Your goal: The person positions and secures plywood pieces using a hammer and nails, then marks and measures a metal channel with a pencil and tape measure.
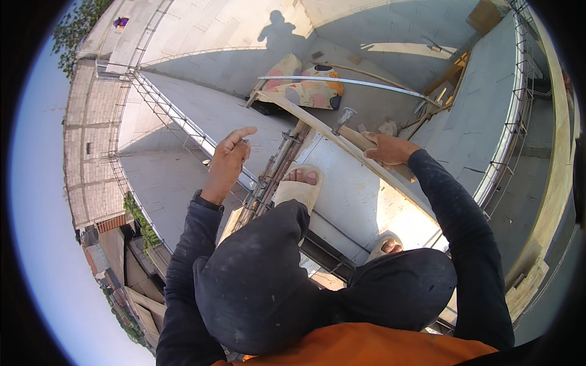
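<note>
My left hand (229,165) is raised beside bundled rebar and rusty bars (271,174), its index finger extended and the others curled; whatever they hold is too small to make out. My right hand (387,149) grips a wooden board (357,140) lying along a long timber (293,107); a short metal piece (345,116) stands at the board's far end. My sandaled feet are on and beside a pale plywood panel (336,183) under me, with a dark gap along its near side.
I am high on open construction. Below lie grey-walled spaces (171,183), a patterned mattress-like item (323,91), a metal strip (390,86) and scrap wood. Metal channels with rebar (159,100) run left and right. A curved timber edge (546,201) is at far right; buildings and sky are left.
</note>
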